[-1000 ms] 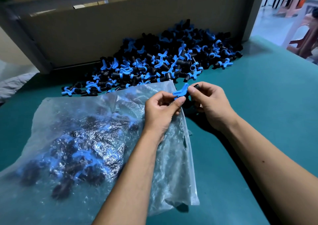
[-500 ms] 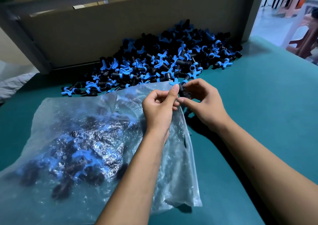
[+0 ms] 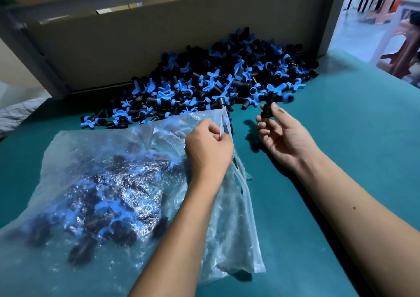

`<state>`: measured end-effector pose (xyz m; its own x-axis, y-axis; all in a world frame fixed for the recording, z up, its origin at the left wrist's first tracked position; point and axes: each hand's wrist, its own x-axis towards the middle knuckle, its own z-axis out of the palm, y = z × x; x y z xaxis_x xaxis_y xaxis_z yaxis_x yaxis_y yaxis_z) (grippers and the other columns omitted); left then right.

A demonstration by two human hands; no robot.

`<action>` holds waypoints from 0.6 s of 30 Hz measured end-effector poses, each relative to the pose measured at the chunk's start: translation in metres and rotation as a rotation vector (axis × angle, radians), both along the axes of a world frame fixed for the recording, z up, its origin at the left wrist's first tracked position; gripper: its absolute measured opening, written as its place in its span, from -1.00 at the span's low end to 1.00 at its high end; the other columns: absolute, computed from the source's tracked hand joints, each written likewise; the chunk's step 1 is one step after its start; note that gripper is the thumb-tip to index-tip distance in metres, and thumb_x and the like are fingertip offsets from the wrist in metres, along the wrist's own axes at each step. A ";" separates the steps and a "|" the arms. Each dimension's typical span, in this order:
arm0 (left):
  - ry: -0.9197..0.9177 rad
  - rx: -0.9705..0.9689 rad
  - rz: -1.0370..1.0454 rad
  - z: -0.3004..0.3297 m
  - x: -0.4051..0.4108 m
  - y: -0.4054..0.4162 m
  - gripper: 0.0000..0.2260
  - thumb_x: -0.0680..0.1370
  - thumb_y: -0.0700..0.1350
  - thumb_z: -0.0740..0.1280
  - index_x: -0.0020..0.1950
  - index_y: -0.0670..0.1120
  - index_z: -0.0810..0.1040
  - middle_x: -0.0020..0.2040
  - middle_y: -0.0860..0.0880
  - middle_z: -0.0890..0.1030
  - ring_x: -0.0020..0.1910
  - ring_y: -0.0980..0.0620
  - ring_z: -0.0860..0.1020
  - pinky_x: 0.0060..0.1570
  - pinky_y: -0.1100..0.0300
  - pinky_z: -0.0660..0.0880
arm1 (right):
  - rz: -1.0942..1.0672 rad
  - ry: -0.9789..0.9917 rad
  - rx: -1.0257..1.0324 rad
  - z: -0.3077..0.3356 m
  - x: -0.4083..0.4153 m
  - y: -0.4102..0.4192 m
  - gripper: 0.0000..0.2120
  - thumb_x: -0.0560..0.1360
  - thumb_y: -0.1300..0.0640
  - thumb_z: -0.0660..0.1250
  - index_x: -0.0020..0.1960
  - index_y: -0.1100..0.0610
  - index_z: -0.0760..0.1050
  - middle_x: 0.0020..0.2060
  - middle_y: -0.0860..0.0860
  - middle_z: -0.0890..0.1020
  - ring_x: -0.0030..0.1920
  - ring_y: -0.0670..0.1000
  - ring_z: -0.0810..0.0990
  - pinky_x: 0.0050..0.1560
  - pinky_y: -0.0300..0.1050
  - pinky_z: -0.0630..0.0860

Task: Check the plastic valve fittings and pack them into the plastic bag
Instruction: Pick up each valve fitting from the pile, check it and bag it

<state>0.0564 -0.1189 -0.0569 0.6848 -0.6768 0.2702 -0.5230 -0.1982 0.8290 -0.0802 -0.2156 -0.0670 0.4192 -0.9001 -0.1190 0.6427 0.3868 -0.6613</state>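
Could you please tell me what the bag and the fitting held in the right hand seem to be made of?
The clear crinkled plastic bag: thin glossy film, judging by wrinkles and glare. The black-and-blue valve fitting: probably moulded hard plastic, with a matte black body and a smooth blue handle.

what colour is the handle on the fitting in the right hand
Blue, on a black body; the fitting shows in the head view.

Two bare forearms reach in, no sleeves, gloves, rings or watch visible. The left hand (image 3: pixel 208 146) has short nails. The right hand (image 3: pixel 283 137) shows dark smudges near its thumb tip and a small mole up the forearm.
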 end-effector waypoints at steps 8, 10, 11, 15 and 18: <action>0.074 -0.435 0.088 0.033 0.006 0.004 -0.88 0.46 -0.27 0.40 -0.25 -0.13 0.54 -0.42 0.08 0.51 -0.41 0.15 0.45 -0.22 0.06 0.51 | -0.026 0.793 -0.933 0.005 0.017 0.026 -0.69 0.34 0.40 0.56 -0.09 0.02 0.65 -0.18 -0.08 0.68 -0.15 -0.03 0.63 -0.01 -0.08 0.57; -0.023 -0.479 0.074 0.041 0.004 0.007 -0.88 0.44 -0.27 0.39 -0.27 -0.14 0.52 -0.43 0.07 0.50 -0.41 0.11 0.46 -0.24 0.05 0.50 | -0.001 0.895 -1.072 0.013 0.024 0.036 -0.69 0.32 0.34 0.57 -0.14 -0.06 0.65 -0.23 -0.14 0.61 -0.19 -0.05 0.61 -0.12 -0.16 0.54; -0.078 -0.487 0.069 0.045 0.002 0.008 -0.89 0.44 -0.26 0.39 -0.27 -0.14 0.51 -0.43 0.05 0.50 -0.41 0.08 0.47 -0.25 0.04 0.49 | 0.003 0.936 -1.140 0.018 0.028 0.041 -0.71 0.33 0.30 0.55 -0.17 -0.08 0.62 -0.26 -0.15 0.57 -0.24 -0.09 0.56 -0.17 -0.21 0.48; -0.208 -0.494 0.024 0.060 0.000 0.012 -0.90 0.44 -0.24 0.39 -0.25 -0.15 0.50 -0.40 0.00 0.53 -0.34 -0.08 0.52 -0.25 0.01 0.50 | 0.125 1.169 -1.353 0.038 0.044 0.063 -0.84 0.33 0.07 0.29 -0.43 -0.03 0.42 -0.48 -0.09 0.52 -0.42 -0.05 0.48 -0.38 -0.22 0.31; -0.246 -0.518 -0.002 0.068 -0.003 0.014 -0.89 0.44 -0.26 0.40 -0.25 -0.17 0.50 -0.40 -0.02 0.52 -0.34 -0.09 0.52 -0.23 0.00 0.50 | 0.096 0.986 -1.251 0.045 0.064 0.082 -0.73 0.41 0.21 0.20 -0.35 -0.13 0.37 -0.49 -0.23 0.43 -0.41 -0.37 0.48 -0.33 -0.45 0.37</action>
<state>0.0529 -0.1050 0.0112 0.5587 -0.4147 0.7182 -0.7127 0.2028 0.6715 -0.0166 -0.1340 -0.0216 0.6868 -0.6105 0.3944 -0.2027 -0.6820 -0.7027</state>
